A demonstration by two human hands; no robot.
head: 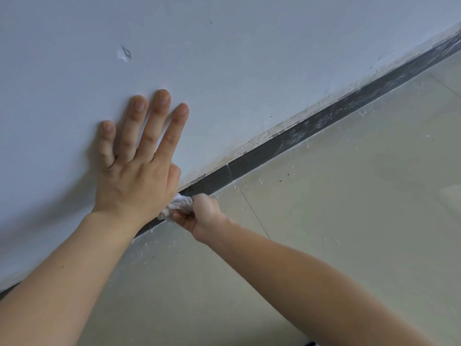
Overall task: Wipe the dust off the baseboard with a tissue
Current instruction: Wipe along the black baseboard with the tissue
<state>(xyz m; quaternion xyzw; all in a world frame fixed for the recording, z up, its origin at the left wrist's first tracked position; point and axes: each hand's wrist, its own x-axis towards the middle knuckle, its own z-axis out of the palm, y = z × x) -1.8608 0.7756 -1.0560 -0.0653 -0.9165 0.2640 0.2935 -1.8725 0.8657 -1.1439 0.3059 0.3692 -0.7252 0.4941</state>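
While your left hand (pixel 136 176) lies flat on the wall (pixel 249 58), fingers straight and spread, your right hand (pixel 203 216) curls round a crumpled white tissue (pixel 178 204) and holds it against the dark baseboard (pixel 311 131), just beside the left palm. Your two hands are close together, the tissue between them. The baseboard runs slantwise from near left to far right. Its far right stretch carries pale smears, and white crumbs lie along the tiled floor (pixel 349 196) beside it. A small chipped mark (pixel 124 53) shows on the wall beyond your left fingers.
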